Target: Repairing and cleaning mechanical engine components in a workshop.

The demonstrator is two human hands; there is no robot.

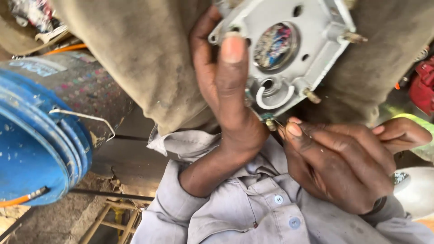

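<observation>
Your left hand (226,90) has its grip clamped on the grey metal housing plate (289,49): thumb flat across the front face, fingers wrapped behind the left edge. Plate is held up against your lap, tilted, face toward the camera. Round centre opening shows a multicoloured reflection. A white C-shaped clip (274,100) sits at the lower boss. Brass terminals (312,96) stick out at the plate's corners.

Your right hand (339,162) has its grip pinched together, thumb and forefinger on a thin wire (281,124) at the small brass fitting just below the plate's lower edge. Cannot tell what else the fingers enclose.

Blue plastic bucket (40,149) with wire bail at left, well apart from both hands. Grey buttoned shirt (266,212) below.
</observation>
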